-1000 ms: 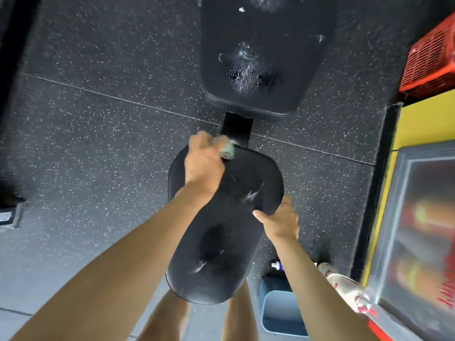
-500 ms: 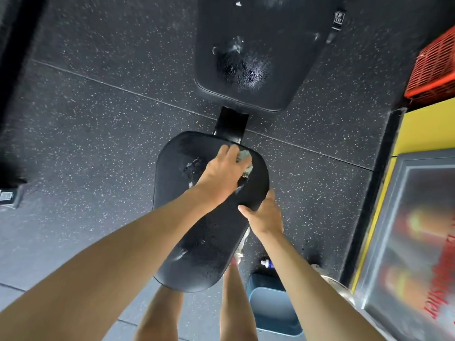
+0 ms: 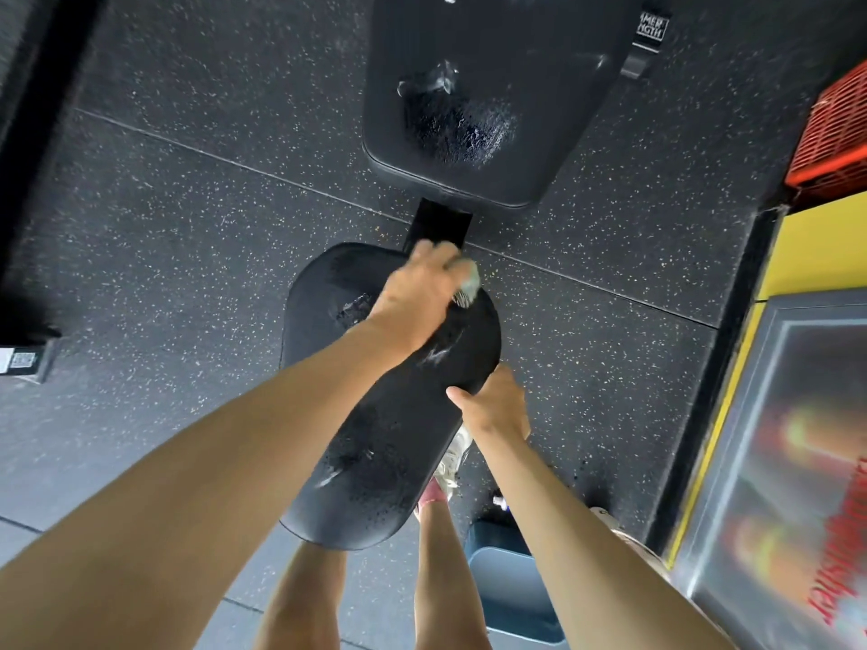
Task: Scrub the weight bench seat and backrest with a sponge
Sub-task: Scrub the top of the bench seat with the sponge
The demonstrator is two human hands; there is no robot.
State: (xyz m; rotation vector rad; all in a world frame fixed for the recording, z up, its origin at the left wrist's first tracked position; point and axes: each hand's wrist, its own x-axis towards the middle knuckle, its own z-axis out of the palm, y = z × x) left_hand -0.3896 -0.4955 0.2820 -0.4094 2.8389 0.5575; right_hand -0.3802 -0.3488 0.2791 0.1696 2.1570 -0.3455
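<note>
Under the left hand [image 3: 417, 297], at the far end of the black seat [image 3: 389, 415], lies the sponge [image 3: 469, 280]. The fingers curl over it and press it to the pad, and only a pale, greenish corner pokes out on the hand's right side (it is blurred, so its shape is hard to read). Nearer the person than this hand, the pad carries wet streaks and small droplets.

The right hand [image 3: 497, 405] grasps the right edge of the seat, closer in than the left hand and well apart from the sponge. Its thumb lies on top of the pad; the fingers wrap down over the side, with their tips hidden.

Just beyond the left hand's fingertips a black frame bar [image 3: 441, 222] runs on to the backrest [image 3: 553, 110], which lies apart from the seat. A patch of white foam [image 3: 460, 124] sits on its near end.

Below the right wrist a white shoe [image 3: 450, 462] stands on the speckled floor [image 3: 187, 227]. A blue-grey bin [image 3: 506, 598] shows under the right forearm. Far off beyond the right hand, at the frame's edge, is a red crate [image 3: 835, 133].
</note>
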